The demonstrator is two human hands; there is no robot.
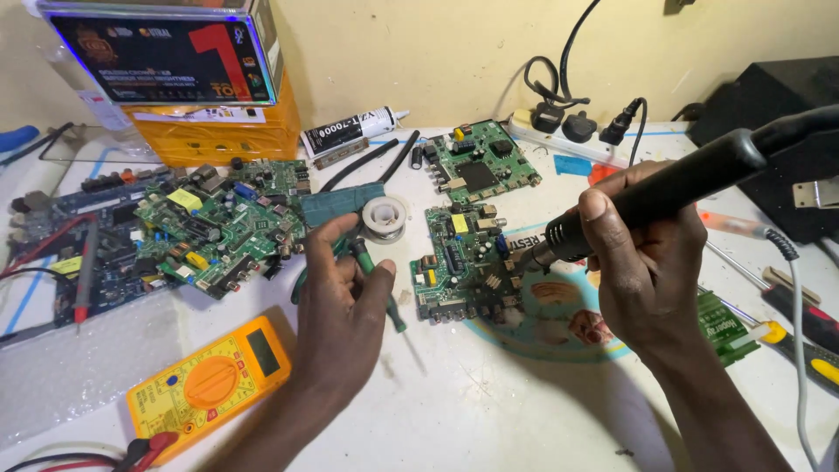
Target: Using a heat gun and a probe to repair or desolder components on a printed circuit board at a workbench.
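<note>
Your right hand [642, 262] closes its grip around the black handle of a hot-air tool [664, 197], whose metal nozzle points down at the green circuit board [459, 262] lying at the middle of the white counter [489, 402]. Your left hand [341, 301], just left of that board, pinches a slim green-handled tool [377, 284] between thumb and fingers, its tip slanting toward the counter. A spool of solder wire [384, 217] sits just up and left of the board, near your left fingertips. A second green board [476, 162] lies beyond the centre board, toward the wall, with a white power strip [581, 140] and its black plugs to that board's right. Well left of the centre board, a heap of circuit boards [218, 223] covers the counter, and a yellow multimeter [210, 380] lies nearer you, below the heap. A black-and-white glue tube [354, 131] rests against the wall, up and left of the centre board. Screwdrivers [804, 336] lie far right of it, beyond your right wrist
</note>
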